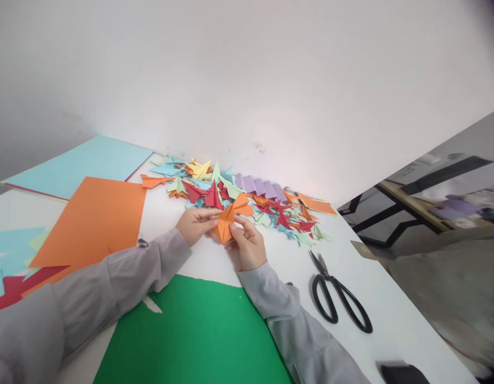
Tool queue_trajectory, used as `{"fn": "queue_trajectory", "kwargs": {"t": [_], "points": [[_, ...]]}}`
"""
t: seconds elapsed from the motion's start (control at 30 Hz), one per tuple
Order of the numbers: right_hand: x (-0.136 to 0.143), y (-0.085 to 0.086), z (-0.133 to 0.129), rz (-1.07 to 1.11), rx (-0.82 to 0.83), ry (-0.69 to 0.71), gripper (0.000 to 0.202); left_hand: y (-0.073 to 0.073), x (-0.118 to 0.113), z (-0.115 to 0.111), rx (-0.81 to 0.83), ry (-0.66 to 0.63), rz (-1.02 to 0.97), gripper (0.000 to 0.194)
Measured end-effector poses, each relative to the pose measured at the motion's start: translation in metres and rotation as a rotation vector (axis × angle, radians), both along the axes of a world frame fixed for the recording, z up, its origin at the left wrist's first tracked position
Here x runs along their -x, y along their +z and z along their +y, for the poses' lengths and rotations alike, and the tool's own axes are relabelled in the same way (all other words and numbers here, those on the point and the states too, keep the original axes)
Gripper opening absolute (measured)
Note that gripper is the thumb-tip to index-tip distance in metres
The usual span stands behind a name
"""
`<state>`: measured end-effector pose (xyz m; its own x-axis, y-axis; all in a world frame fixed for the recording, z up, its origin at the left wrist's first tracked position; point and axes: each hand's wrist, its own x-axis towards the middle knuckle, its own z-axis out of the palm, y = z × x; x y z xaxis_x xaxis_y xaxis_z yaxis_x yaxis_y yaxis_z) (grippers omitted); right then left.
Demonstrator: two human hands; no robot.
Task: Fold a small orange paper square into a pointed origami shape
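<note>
An orange folded paper piece [224,225] is held up between both hands, above the white table. My left hand [197,224] pinches its left side with the fingers stretched along the upper edge. My right hand [249,242] grips its right side, thumb on the front face. Just behind it lies a pile of small folded papers [213,196] in red, orange, light green, blue and yellow. A purple pleated strip [261,186] rests on the pile's back edge. Below the hands lies a green sheet [194,336].
Black-handled scissors [329,282], slightly open, lie on the table at the right. Orange sheets [95,218] and a light blue stack [87,165] lie at the left. A white wall [247,80] rises behind. A dark object [403,374] sits near the bottom right.
</note>
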<state>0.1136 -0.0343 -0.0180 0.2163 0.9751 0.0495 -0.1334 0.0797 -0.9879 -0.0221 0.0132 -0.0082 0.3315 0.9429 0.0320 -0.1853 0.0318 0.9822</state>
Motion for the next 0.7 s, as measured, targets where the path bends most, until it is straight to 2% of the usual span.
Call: {"fn": "queue_trajectory", "kwargs": {"t": [0.2, 0.4, 0.57, 0.7], "points": [[0.0002, 0.0034, -0.0022, 0.004, -0.038, -0.021, 0.038, -0.0004, -0.0001, 0.0007, 0.032, 0.004, -0.024, 0.033], [-0.0022, 0.002, -0.0015, 0.025, -0.045, -0.03, 0.016, 0.004, 0.002, -0.0009, -0.012, 0.003, 0.016, 0.011], [-0.0039, -0.0013, -0.0004, 0.076, -0.018, -0.02, 0.016, 0.0029, 0.0023, -0.0028, -0.077, -0.015, 0.059, 0.015], [-0.0017, -0.0006, -0.0003, 0.05, -0.028, -0.007, 0.028, -0.0018, 0.0012, -0.0021, -0.129, 0.007, 0.065, 0.022]]}}
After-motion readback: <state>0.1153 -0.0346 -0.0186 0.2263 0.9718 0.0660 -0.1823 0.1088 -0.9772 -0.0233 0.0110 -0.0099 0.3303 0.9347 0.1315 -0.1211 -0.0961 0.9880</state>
